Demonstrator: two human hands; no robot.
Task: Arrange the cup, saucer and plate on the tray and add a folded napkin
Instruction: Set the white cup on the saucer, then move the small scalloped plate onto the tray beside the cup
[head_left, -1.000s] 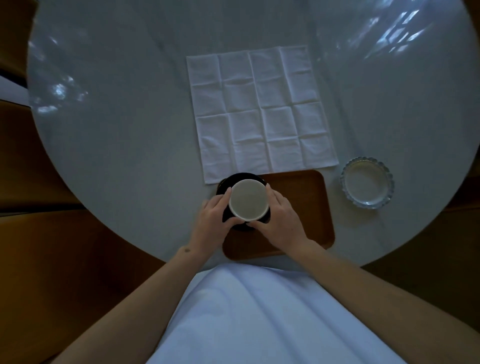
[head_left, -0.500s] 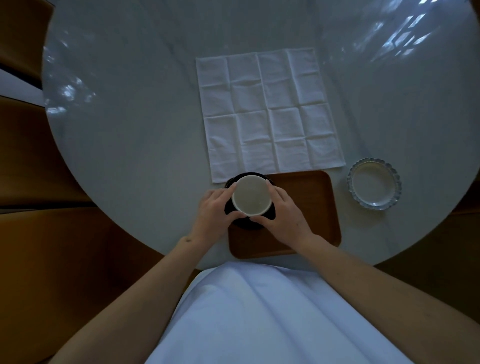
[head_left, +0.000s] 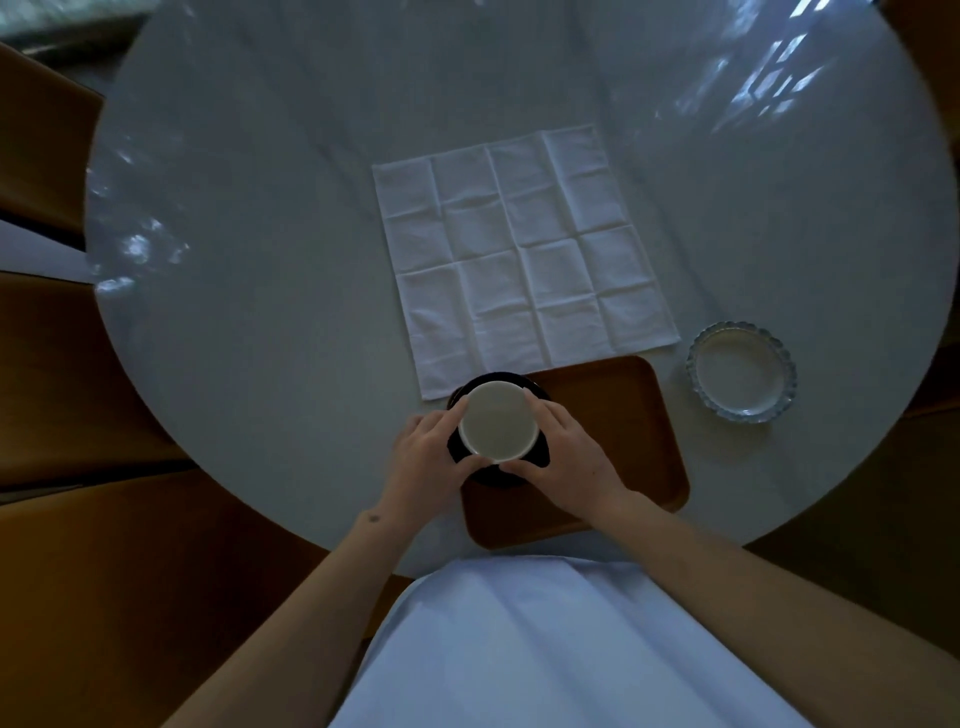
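While the round grey surface (head_left: 260, 312) carries everything here, the brown tray (head_left: 623, 415) lies at its near edge, right in front of the person. A white cup (head_left: 498, 422) stands over a dark saucer (head_left: 467, 392) at the tray's left end, the saucer overhanging the tray's left rim. Both hands grasp the cup: the left hand (head_left: 423, 462) curls round its left side, and the right hand (head_left: 566, 460) curls round its right side, thumbs near the cup's near edge; together they hide most of the saucer. The white napkin (head_left: 524, 249) lies spread flat and unfolded beyond the tray, creased into a grid of squares, its near edge touching or just overlapping the tray's far rim and the saucer. A clear scalloped glass plate (head_left: 742, 373) sits on the surface to the right of the tray, apart from it. The person's pale blue garment (head_left: 545, 649) fills the bottom of the view. Brown wooden seats (head_left: 78, 545) surround the surface on the left. Window light reflects on the surface at upper right. No writing or label can be read.
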